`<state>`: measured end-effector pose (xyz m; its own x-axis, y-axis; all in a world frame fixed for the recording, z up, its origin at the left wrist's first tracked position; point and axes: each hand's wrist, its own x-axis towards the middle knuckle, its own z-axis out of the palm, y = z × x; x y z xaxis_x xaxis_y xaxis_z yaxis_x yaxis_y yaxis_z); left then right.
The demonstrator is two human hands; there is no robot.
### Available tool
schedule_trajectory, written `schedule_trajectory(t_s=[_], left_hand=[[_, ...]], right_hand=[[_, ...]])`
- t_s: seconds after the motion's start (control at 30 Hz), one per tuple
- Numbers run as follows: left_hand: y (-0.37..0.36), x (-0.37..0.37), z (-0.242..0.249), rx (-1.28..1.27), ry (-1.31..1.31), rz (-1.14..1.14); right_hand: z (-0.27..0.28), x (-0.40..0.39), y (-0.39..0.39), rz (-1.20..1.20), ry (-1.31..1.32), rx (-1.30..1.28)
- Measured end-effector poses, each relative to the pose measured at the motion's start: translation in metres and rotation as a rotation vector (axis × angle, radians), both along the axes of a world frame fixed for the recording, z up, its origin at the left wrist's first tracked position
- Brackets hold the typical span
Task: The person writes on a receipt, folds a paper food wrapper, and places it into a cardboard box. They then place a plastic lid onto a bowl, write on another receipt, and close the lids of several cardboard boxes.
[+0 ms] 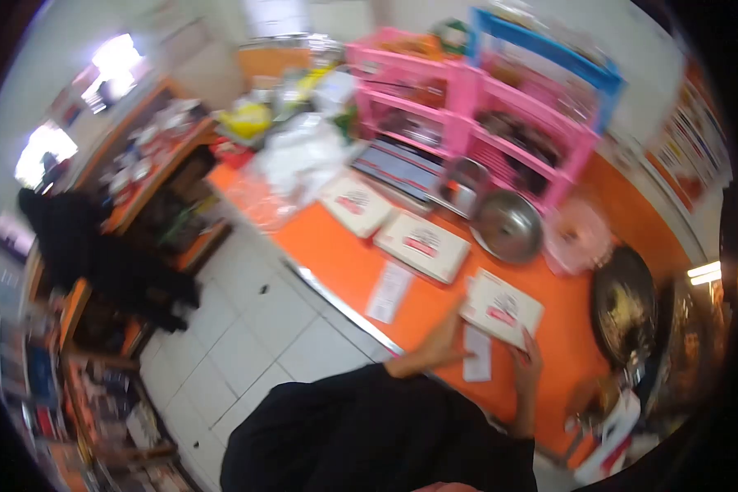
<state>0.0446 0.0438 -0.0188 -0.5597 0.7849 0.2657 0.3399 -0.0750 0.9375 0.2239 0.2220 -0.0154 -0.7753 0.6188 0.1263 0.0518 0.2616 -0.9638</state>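
Observation:
A white cardboard takeaway box with dark and red print is between my hands at the front of the orange counter. My left hand grips its left edge, the thumb apart from the fingers. At the lower right corner, my right hand has its fingers on the box. A white paper slip lies just below the box, between my hands. Two similar boxes, one in the middle and one farther left, sit closed on the counter. Another printed slip lies near the counter edge.
Behind the boxes stand a steel bowl, a square steel container and pink shelf racks. To the right are a pink basket and a dark wok. Plastic bags lie left. A person in black stands across the tiled floor.

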Motion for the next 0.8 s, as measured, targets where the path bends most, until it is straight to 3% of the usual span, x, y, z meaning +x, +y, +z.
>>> schedule_trajectory(t_s=[0.03, 0.1, 0.13, 0.23, 0.33, 0.43, 0.5, 0.53, 0.6, 0.63, 0.7, 0.73, 0.8], left_hand=[[-0.001, 0.002, 0.016, -0.164, 0.168, 0.071], [0.008, -0.007, -0.01, -0.086, 0.255, 0.067], [0.008, -0.016, 0.005, -0.223, 0.136, -0.016], [0.009, -0.034, 0.008, -0.292, 0.228, -0.086], [0.009, -0.04, 0.013, -0.304, 0.241, -0.143], [0.007, -0.038, 0.018, -0.303, 0.258, -0.112], [0.002, -0.032, 0.028, -0.302, 0.246, -0.044], [0.002, -0.029, 0.022, -0.205, 0.302, -0.02], [-0.001, -0.014, -0.001, -0.024, 0.412, 0.033], [-0.001, -0.003, -0.016, -0.071, 0.504, -0.146], [0.001, 0.016, -0.043, -0.158, 0.671, -0.527], [-0.001, 0.018, -0.052, 0.001, 0.838, -0.409], [-0.004, 0.019, -0.066, 0.337, 1.151, -0.156]], right_hand=[[-0.009, -0.004, -0.001, -0.011, 0.036, 0.0], [0.012, -0.011, -0.016, -0.024, 0.081, -0.07], [0.021, -0.016, -0.023, -0.047, 0.049, -0.028], [0.01, -0.018, -0.024, -0.038, 0.123, -0.029], [0.009, -0.017, -0.016, -0.142, -0.084, 0.312], [0.021, -0.021, -0.012, -0.139, -0.049, 0.15], [0.019, -0.02, 0.004, -0.076, -0.001, 0.465], [0.019, -0.02, 0.01, -0.039, 0.025, 0.62], [0.018, -0.022, 0.011, -0.03, 0.023, 0.511], [0.02, -0.021, 0.007, -0.028, 0.015, 0.452], [0.045, -0.023, -0.005, -0.017, -0.077, 0.607], [0.053, -0.023, -0.009, -0.017, -0.125, 0.687], [0.037, -0.038, 0.027, 0.169, 0.268, 1.115]])
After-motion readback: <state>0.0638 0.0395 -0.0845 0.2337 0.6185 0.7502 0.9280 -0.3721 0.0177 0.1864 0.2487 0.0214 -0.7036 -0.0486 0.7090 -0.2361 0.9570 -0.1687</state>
